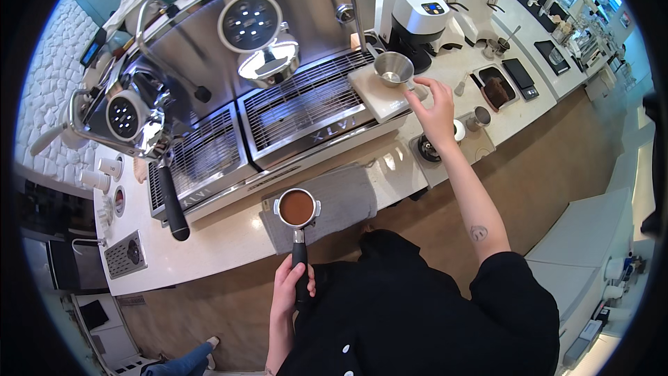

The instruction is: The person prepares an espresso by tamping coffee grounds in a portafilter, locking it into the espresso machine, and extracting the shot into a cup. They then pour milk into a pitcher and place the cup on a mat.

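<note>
My left hand (292, 282) grips the black handle of a portafilter (298, 235), held out over the counter's front edge. Its round basket is filled with level brown coffee grounds (297, 207). Up at the right, the thumb and forefinger of my right hand (432, 107) are at the near side of a small stainless steel cup (393, 68). That cup stands on a pale flat pad (381, 95) at the right end of the espresso machine's drip tray (308, 99). Whether the fingers grip the cup or only reach it, I cannot tell.
A second portafilter (171, 198) hangs in the left group. A grey cloth (339, 203) lies on the counter. Rightward are a white grinder (417, 8), a steel cup (478, 118), a black scale (520, 79) and a tray (496, 89). Another person's leg (182, 360) shows lower left.
</note>
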Demonstrator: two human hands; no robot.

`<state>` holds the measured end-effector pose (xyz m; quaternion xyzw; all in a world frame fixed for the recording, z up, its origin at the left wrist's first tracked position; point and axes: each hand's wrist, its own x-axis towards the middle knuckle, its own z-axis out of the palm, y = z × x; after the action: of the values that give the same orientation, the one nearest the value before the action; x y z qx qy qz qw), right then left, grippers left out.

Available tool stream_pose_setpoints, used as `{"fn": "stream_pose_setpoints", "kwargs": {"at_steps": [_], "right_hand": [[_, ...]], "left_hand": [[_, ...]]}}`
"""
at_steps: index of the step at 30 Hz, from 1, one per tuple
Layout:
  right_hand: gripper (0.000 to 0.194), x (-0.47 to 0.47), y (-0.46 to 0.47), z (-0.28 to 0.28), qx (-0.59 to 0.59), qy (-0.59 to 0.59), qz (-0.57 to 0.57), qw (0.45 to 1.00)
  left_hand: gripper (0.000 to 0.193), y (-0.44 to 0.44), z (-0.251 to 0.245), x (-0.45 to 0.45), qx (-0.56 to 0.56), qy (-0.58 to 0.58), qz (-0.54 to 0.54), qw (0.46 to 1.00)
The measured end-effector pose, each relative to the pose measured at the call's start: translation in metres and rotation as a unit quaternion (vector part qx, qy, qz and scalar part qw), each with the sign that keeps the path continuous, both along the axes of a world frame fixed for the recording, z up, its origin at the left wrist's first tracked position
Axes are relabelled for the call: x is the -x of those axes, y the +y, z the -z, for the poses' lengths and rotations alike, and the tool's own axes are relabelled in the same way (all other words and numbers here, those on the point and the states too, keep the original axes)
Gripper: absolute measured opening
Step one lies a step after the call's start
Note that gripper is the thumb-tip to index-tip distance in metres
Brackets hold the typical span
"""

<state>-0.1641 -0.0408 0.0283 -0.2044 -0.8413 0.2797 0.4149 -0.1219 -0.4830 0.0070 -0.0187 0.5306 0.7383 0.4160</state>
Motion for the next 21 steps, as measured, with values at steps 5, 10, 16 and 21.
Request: {"fn": "stream_pose_setpoints", "kwargs": {"at_steps": [5, 10, 16, 21], "right_hand": [[0.043, -0.033, 0.025, 0.011, -0.086, -0.069, -0.037, 0.993], [0.05, -0.04, 0.03, 0.008, -0.133, -0.145, -0.023, 0.98], [0.05, -0.038, 0.026, 0.007, -0.135, -0.172, -0.032, 0.975], [0.041, -0.037, 0.02, 0.006, -0.106, -0.051, -0.003, 0.993]], "left_hand": [[0.028, 0.028, 0.005, 0.007, -0.01, 0.002, -0.002, 1.0], [0.027, 0.039, 0.002, 0.018, 0.018, 0.0, 0.023, 1.0], [0.023, 0.042, 0.004, 0.027, 0.028, 0.009, 0.04, 0.999], [0.022, 0.047, -0.001, 0.035, 0.017, 0.011, 0.031, 0.999]]}}
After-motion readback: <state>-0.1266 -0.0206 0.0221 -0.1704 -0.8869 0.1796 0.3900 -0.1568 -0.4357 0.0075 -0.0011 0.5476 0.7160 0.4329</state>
